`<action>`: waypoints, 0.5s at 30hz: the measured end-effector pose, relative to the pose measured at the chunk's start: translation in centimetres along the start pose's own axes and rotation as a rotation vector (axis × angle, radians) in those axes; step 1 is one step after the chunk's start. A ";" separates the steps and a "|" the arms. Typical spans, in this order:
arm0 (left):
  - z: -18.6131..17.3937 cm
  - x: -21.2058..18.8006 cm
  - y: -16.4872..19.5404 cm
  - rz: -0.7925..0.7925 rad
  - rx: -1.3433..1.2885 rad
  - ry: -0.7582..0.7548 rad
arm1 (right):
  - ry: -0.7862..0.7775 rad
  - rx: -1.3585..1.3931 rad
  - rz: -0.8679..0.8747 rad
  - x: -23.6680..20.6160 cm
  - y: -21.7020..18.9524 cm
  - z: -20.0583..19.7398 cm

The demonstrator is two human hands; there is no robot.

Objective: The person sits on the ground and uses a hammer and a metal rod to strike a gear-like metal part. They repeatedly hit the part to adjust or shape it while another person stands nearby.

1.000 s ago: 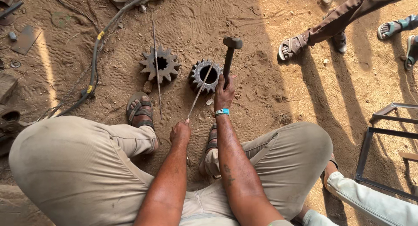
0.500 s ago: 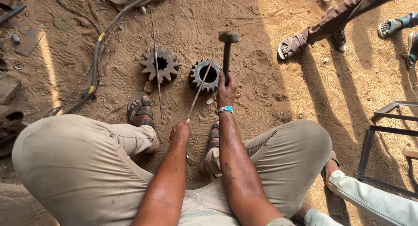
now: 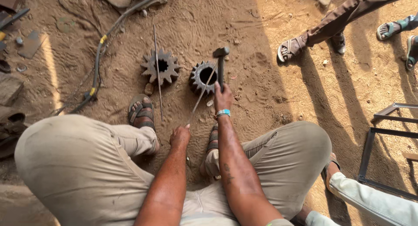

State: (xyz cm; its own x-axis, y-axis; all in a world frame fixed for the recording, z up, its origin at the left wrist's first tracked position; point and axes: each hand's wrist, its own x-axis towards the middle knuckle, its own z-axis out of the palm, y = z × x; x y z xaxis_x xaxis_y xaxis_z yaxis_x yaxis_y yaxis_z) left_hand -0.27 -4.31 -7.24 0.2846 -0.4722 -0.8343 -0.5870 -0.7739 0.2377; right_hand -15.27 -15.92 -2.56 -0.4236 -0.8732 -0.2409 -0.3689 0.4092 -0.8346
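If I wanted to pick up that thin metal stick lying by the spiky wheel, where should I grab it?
Probably the near end of the loose thin rod, beside the sandalled foot. It lies flat on the sand, free there, so pinch it from above; farther up it runs alongside the toothed gear.

Rusty-dark gears (image 3: pixel 203 77); turquoise wristband (image 3: pixel 224 113)

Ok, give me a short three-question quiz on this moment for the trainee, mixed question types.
1. True or false: the right hand grips a hammer by its handle.
2. Which does the thin rod in the left hand reach? A) the toothed gear near the hammer head, B) the flatter gear to its left, C) the metal frame.
3. Fill in: the gears lie on sandy ____.

Key: 1 true; 2 A; 3 ground.
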 end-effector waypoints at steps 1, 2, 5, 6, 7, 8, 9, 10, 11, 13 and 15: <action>0.0 0.1 0.0 0.013 0.003 0.004 | 0.021 0.029 -0.055 0.5 -0.5 -0.4; 0.0 0.1 0.0 0.016 0.008 0.001 | 0.056 0.081 -0.101 1.0 -1.0 -0.8; 0.2 0.5 -0.2 -0.015 0.029 -0.059 | 0.149 0.188 -0.187 2.0 -2.0 -1.8; 0.2 0.6 -0.1 -0.022 0.009 -0.071 | 0.181 0.204 -0.197 2.2 -2.2 -1.9; 0.2 0.7 -0.1 -0.032 -0.009 -0.084 | 0.211 0.218 -0.202 2.2 -2.1 -2.0; 0.3 0.7 -0.1 -0.049 -0.026 -0.102 | 0.215 0.211 -0.193 2.1 -2.0 -1.9; 0.3 0.7 -0.1 -0.070 -0.041 -0.116 | 0.221 0.205 -0.184 1.8 -1.7 -1.8; 0.3 0.7 0.0 -0.084 -0.056 -0.127 | 0.230 0.202 -0.180 1.5 -1.3 -1.5; 0.2 0.5 0.1 -0.097 -0.071 -0.137 | 0.190 0.164 -0.143 1.1 -0.9 -1.3; 0.0 0.1 0.3 -0.098 -0.064 -0.144 | 0.105 0.089 -0.066 0.2 0.1 -0.8; -0.3 -0.3 0.3 -0.082 -0.040 -0.141 | -0.031 -0.006 0.032 -0.5 0.9 -0.5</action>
State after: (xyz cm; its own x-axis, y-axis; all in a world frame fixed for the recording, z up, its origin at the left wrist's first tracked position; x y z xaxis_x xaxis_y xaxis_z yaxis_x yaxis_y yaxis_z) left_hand -0.34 -4.55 -6.75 0.2193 -0.3454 -0.9125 -0.5350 -0.8247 0.1836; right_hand -15.83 -15.01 -2.93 -0.4100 -0.8671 -0.2828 -0.3606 0.4389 -0.8230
